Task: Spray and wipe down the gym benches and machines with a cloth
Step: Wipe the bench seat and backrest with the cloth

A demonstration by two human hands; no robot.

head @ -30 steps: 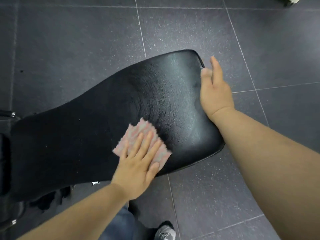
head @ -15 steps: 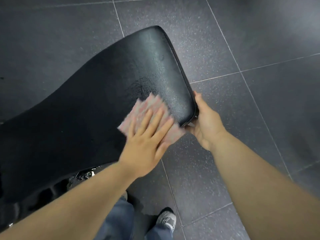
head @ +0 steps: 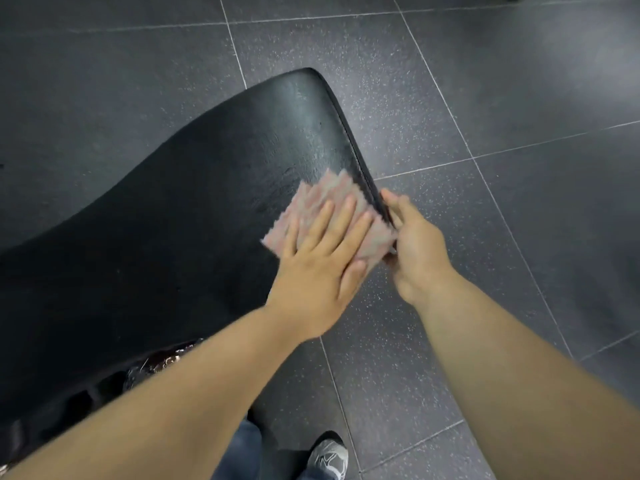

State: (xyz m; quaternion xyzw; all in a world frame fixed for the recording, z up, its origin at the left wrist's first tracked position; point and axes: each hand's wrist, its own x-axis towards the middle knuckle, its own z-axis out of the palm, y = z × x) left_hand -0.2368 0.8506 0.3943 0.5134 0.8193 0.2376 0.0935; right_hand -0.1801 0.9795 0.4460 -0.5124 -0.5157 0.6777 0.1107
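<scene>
Flat-fingered left hand presses a pinkish square cloth onto a black padded vinyl bench — right hand curls round the bench's end edge

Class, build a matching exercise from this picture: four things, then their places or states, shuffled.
1 cloth
2 left hand
3 right hand
4 shoe

A on the floor
B grips the end of the bench pad
C pressed flat on the cloth
D lying on the bench pad

Pairs: 1-D, 2-C, 3-B, 4-A
</scene>
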